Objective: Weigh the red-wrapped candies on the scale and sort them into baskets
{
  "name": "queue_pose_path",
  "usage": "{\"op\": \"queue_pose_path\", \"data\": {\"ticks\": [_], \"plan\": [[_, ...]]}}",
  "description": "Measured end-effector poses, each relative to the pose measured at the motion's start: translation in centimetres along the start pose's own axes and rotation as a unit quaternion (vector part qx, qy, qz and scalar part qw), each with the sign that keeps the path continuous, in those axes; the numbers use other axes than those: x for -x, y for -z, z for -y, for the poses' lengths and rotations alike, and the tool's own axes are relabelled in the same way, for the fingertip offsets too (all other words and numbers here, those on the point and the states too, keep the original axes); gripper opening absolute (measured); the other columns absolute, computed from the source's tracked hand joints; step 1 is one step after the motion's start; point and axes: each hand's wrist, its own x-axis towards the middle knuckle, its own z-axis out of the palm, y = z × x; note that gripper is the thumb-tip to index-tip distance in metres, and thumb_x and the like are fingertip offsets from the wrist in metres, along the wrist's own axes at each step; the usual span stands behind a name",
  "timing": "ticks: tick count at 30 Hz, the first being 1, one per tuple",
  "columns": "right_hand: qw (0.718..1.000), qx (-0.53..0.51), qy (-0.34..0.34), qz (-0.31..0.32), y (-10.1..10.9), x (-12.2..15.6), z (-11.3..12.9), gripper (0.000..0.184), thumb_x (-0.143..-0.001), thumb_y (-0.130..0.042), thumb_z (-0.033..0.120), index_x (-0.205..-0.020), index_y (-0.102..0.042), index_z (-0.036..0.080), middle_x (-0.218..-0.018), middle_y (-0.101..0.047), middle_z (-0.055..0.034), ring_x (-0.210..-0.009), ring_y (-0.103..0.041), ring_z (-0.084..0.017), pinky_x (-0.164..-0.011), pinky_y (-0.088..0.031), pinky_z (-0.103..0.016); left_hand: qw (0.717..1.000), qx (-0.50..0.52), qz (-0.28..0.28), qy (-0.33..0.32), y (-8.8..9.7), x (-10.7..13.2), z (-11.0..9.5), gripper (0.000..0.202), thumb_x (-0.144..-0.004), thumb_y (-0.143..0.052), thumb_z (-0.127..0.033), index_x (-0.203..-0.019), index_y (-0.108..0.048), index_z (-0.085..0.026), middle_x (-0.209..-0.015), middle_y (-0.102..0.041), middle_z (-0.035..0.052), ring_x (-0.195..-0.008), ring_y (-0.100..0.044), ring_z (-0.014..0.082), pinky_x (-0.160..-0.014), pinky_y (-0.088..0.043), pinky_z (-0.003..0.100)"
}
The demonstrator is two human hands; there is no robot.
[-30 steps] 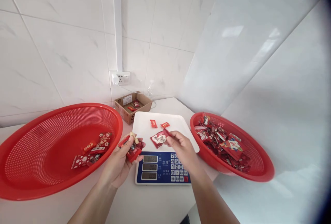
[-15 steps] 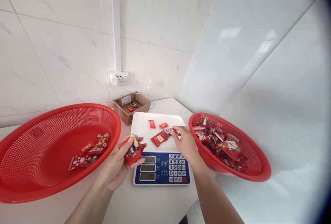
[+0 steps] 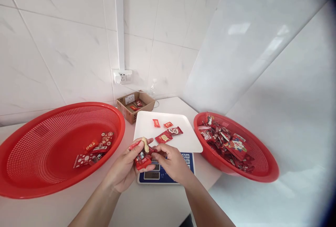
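Though lately at tray [image 3: 147, 130], right hand [image 3: 172, 161] at packets [image 3: 142, 160].

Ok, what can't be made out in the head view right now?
Head view only.
Packets in the left hand: fingers hide their number.
Right hand: whether it pinches a packet is unclear.
Scale readout: the hands cover part of the displays; the rest is too small to read.
Cardboard box: contents too small to identify.
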Motion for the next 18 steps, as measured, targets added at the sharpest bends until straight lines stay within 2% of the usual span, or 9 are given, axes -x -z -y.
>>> {"op": "queue_pose_path", "data": {"ticks": [3,8,12,15,18], "plan": [[1.0,-0.014,-0.001,-0.016,0.0,0.1,-0.1,0.015,-0.083,-0.054,0.03,-0.071,-0.055,0.021,-0.074,-0.063,0.0015,-0.068,-0.056,-0.013,-0.064,-0.043,-0.025,1.0,0.011,-0.009,0.0,-0.2,0.1,-0.1,0.01,-0.081,-0.065,-0.029,-0.084,-0.066,-0.02,-0.116,-0.064,0.0062,-0.077,-0.068,0.0161,-0.056,-0.061,0.027],[0.997,-0.06,-0.022,-0.041,0.9,0.3,-0.6,0.024,-0.079,-0.058,0.04,-0.067,-0.05,0.021,-0.062,-0.054,0.0035,-0.06,-0.05,-0.012,-0.058,-0.039,-0.025,0.997,0.047,-0.053,-0.031,-0.1,-0.1,-0.9,0.008,-0.085,-0.059,-0.023,-0.08,-0.064,-0.019,-0.109,-0.067,0.0054,-0.076,-0.069,0.0157,-0.05,-0.058,0.022],[0.99,-0.108,-0.061,-0.069,1.9,0.3,-0.8,0.029,-0.077,-0.059,0.048,-0.069,-0.053,0.02,-0.066,-0.059,0.0007,-0.064,-0.053,-0.014,-0.059,-0.039,-0.026,0.992,0.041,-0.093,-0.071,0.6,-0.5,-1.5,0.007,-0.086,-0.057,-0.023,-0.085,-0.062,-0.02,-0.106,-0.068,0.0066,-0.084,-0.069,0.0174,-0.052,-0.057,0.021],[0.986,-0.125,-0.074,-0.079,2.1,0.4,-0.6,0.03,-0.077,-0.059,0.049,-0.071,-0.054,0.02,-0.067,-0.061,0.0001,-0.065,-0.055,-0.015,-0.06,-0.039,-0.026,0.991,0.006,-0.105,-0.081,0.9,-0.8,-1.2,0.008,-0.081,-0.065,-0.026,-0.082,-0.063,-0.019,-0.098,-0.068,0.0059,-0.081,-0.068,0.0174,-0.051,-0.056,0.021],[0.987,-0.134,-0.062,-0.064,1.8,0.4,-0.5,0.031,-0.077,-0.06,0.05,-0.071,-0.053,0.02,-0.068,-0.061,0.0005,-0.066,-0.055,-0.015,-0.061,-0.041,-0.027,0.992,-0.034,-0.079,-0.088,0.8,-0.8,-0.6,0.017,-0.072,-0.075,-0.03,-0.077,-0.063,-0.018,-0.085,-0.065,0.0033,-0.077,-0.064,0.0167,-0.052,-0.057,0.023]]}}
